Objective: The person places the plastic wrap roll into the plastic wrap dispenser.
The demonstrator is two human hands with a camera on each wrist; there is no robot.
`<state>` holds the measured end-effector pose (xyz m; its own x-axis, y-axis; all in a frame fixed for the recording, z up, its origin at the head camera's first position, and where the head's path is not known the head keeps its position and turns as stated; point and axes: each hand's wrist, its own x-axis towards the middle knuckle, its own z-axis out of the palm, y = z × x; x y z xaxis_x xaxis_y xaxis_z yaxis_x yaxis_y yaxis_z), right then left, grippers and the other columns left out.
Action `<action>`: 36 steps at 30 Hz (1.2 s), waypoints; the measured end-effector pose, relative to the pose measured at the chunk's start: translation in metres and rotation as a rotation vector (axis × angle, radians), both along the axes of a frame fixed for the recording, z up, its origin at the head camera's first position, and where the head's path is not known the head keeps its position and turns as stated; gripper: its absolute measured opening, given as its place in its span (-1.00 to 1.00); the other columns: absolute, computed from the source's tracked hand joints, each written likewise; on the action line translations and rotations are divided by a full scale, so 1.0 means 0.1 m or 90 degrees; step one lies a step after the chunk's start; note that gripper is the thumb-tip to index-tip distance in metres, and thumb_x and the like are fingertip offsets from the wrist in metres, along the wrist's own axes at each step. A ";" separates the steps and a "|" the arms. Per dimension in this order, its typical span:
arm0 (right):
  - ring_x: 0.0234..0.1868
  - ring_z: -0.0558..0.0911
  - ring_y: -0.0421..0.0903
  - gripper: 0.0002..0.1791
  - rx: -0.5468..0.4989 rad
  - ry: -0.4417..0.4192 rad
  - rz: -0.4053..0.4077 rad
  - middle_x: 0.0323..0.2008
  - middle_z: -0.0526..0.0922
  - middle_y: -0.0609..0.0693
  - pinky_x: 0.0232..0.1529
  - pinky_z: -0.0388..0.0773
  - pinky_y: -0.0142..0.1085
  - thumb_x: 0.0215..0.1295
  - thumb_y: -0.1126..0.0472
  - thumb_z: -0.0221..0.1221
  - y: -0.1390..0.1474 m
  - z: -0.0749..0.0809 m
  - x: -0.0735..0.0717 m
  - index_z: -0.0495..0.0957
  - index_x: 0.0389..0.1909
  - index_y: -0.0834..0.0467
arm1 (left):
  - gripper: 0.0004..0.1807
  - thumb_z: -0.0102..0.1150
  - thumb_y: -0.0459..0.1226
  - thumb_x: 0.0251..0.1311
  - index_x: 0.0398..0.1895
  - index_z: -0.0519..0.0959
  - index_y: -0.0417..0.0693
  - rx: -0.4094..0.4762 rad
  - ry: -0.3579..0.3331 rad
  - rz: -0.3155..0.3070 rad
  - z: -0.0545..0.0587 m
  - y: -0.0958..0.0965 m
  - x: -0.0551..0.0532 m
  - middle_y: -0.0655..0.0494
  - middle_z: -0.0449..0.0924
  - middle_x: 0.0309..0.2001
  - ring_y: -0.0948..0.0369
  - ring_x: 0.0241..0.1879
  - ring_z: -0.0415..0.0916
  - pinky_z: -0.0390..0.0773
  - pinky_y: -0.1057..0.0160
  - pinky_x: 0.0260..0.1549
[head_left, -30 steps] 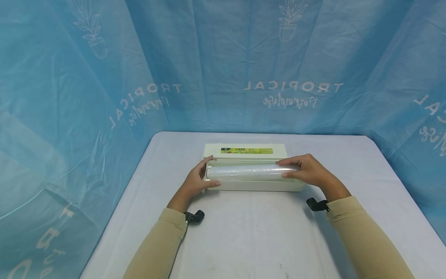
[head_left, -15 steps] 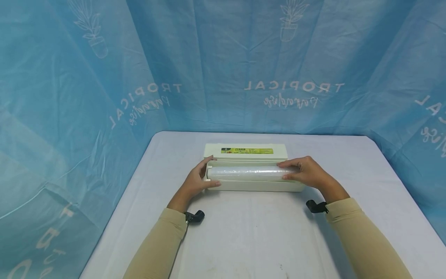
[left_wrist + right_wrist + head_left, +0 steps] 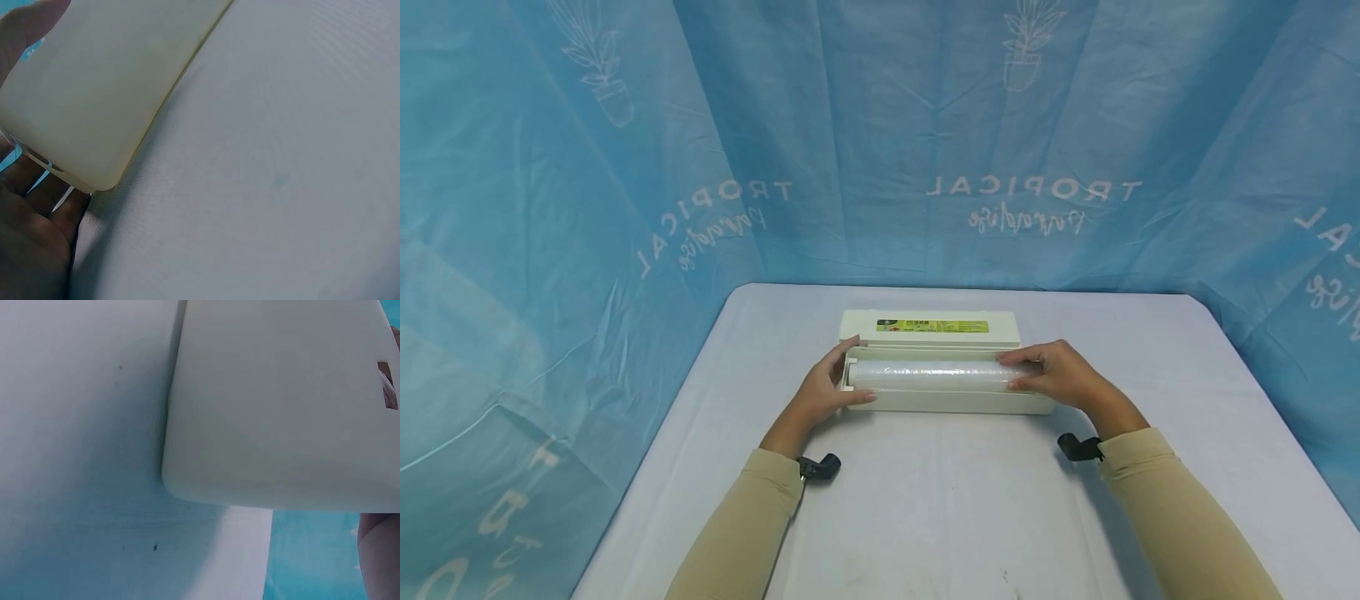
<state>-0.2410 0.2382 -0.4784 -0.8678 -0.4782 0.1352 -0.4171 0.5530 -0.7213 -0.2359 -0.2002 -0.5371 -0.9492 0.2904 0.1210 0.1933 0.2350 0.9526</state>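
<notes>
A long cream plastic box [image 3: 955, 402] lies on the table with its lid [image 3: 856, 327] tipped back behind it. Inside rests a shiny clear roll of cling film [image 3: 928, 372]. My left hand [image 3: 815, 395] grips the box's left end, thumb over the front wall and fingers at the back corner. At the right, my right hand [image 3: 1066, 377] holds the roll's end between thumb and fingers, hiding that end. The left wrist view has the box's outer wall [image 3: 106, 94] beside my fingers. In the right wrist view, the box [image 3: 281, 412] hides most of my hand.
A white cloth covers the table [image 3: 940, 500]. Blue printed curtains [image 3: 880, 150] hang round the back and both sides. A yellow-green label [image 3: 932, 326] is on the lid. Each wrist wears a black camera.
The roll's right end has come down slightly, so the roll lies more level in the box. My right hand has lowered a little with it; the left hand stays put.
</notes>
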 end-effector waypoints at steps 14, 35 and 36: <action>0.27 0.60 0.12 -0.51 0.018 -0.016 -0.005 0.11 0.74 -0.01 0.27 0.52 0.08 0.13 0.21 0.59 0.00 0.02 0.02 0.78 0.13 0.11 | 0.20 0.75 -0.17 -0.04 0.67 0.20 0.09 0.007 0.001 -0.002 0.00 0.00 0.01 0.22 0.31 0.51 0.14 0.53 0.18 0.15 0.05 0.50; 0.31 0.54 -0.04 -0.49 -0.176 0.065 -0.199 0.21 0.67 0.10 0.39 0.42 -0.23 0.31 0.27 0.48 0.31 -0.05 0.23 0.65 0.27 0.19 | 0.23 0.75 -0.15 -0.06 0.68 0.18 0.06 0.001 -0.010 -0.003 0.03 -0.01 0.01 0.16 0.28 0.54 0.08 0.55 0.15 0.17 0.00 0.49; 0.33 0.53 0.01 -0.47 -0.173 0.064 -0.204 0.24 0.65 0.11 0.40 0.42 -0.15 0.31 0.25 0.49 0.32 -0.06 0.23 0.63 0.29 0.19 | 0.23 0.75 -0.14 -0.06 0.68 0.18 0.06 0.001 -0.011 -0.002 0.03 -0.01 0.02 0.16 0.28 0.54 0.08 0.55 0.15 0.16 0.00 0.49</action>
